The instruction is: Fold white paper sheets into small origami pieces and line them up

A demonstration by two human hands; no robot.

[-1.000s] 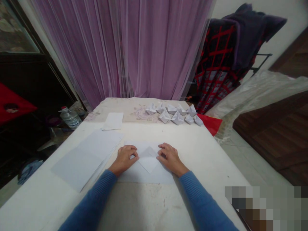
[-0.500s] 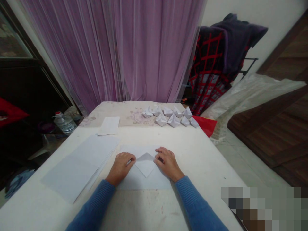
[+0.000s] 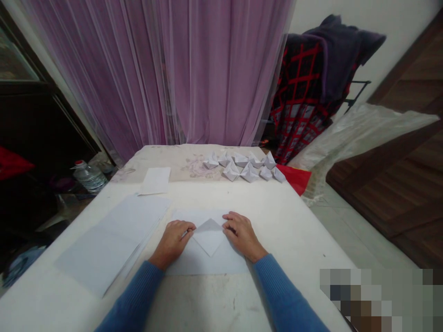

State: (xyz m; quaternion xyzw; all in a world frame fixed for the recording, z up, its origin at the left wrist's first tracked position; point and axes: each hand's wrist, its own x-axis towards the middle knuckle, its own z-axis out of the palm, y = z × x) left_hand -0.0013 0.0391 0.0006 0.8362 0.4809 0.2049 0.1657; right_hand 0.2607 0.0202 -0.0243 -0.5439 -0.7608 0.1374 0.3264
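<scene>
My left hand and my right hand rest on a folded sheet of white paper, one on each side of a diamond-shaped flap. Their curled fingers grip the paper beside the flap, and a grey shaded triangle shows at the flap's top. A stack of white paper sheets lies to the left of my left hand. Farther off are a single white sheet and a cluster of several folded paper boats.
The white table runs ahead to a floral-patterned far end. A red plastic piece lies past its right corner. Beyond the left edge stands a plastic water bottle. A purple curtain hangs behind, with dark-red checked cloth at right.
The whole view has shifted slightly, with the table lower and farther left in the frame. The paper flap shows a wider grey triangle than a second ago, while both hands stay on the paper.
</scene>
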